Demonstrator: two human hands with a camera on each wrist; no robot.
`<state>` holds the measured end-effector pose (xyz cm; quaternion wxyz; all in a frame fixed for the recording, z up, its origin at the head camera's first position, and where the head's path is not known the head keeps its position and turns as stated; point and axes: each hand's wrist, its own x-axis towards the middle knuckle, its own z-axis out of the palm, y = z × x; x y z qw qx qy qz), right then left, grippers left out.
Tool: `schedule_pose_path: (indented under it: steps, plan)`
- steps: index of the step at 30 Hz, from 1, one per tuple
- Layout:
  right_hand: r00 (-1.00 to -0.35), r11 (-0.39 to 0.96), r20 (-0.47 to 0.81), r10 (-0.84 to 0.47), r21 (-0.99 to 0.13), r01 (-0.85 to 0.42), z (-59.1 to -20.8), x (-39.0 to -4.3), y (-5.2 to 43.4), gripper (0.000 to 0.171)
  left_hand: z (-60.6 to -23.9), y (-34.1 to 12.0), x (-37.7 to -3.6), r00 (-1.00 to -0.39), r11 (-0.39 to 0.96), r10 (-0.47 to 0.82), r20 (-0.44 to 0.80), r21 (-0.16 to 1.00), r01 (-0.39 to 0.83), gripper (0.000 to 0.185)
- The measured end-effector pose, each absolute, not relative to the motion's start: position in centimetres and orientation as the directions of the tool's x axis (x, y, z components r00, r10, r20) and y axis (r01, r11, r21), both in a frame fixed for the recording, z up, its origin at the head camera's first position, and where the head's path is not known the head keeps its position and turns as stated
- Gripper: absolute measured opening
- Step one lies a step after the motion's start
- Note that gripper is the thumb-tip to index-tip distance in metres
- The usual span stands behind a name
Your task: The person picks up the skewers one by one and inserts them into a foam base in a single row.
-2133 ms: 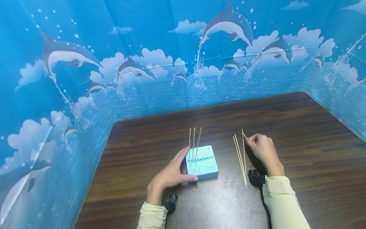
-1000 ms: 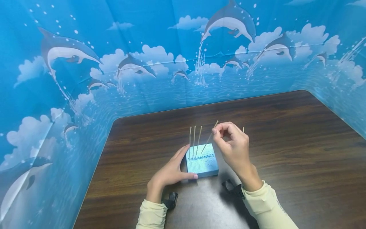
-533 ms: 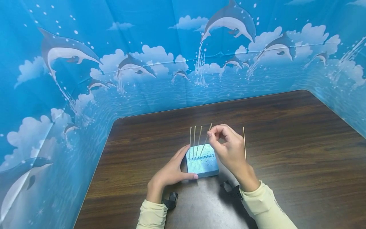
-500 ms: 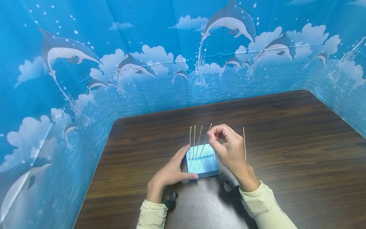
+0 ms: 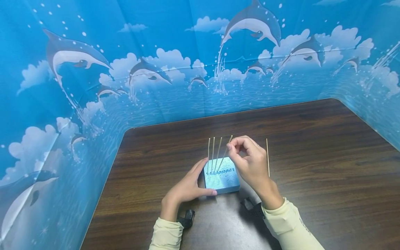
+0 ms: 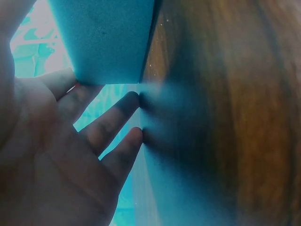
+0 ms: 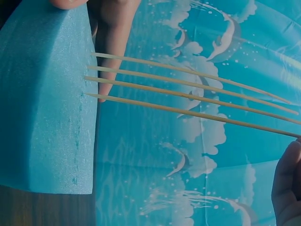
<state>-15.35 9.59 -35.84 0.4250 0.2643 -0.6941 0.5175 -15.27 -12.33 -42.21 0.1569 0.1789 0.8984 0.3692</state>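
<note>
A pale blue foam block (image 5: 222, 182) lies on the table, with a row of small dark holes across its top. My left hand (image 5: 185, 189) holds its left side, thumb along the front and index finger toward the back. In the left wrist view, the last two fingers touch the table beside the block. Three thin wooden skewers (image 5: 213, 154) stand in the row's left part. Between right thumb and fingertips, my right hand (image 5: 254, 163) pinches another skewer (image 7: 188, 113), tilted to the right. Its pointed lower tip meets the hole row, just right of the standing ones.
A loose skewer (image 5: 267, 156) lies on the dark wooden table (image 5: 328, 173), partly hidden behind the right hand. Black wrist cameras (image 5: 186, 218) are strapped to both wrists. A blue dolphin-print curtain (image 5: 175, 93) closes off the table's back and sides.
My right hand has come left from the loose skewers, bringing one to the block. Its tip has moved left to the hole row. Over the last half second, both hands stay nearly still.
</note>
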Motion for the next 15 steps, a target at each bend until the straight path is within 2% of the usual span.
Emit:
schedule_pose_path:
  steps: [7,15]
  plan:
    - [-0.518,0.329,0.854,0.047,-0.503,-0.799,-36.18,-15.36,9.39,0.008,-42.32,-12.31,-15.31,-0.885,0.662,0.442,-0.142,0.718,0.215,0.114]
    - [-0.504,0.336,0.863,0.036,-0.486,-0.807,-36.37,-15.58,9.38,0.009,-42.37,-12.38,-15.35,-0.887,0.662,0.44,-0.142,0.718,0.214,0.114]
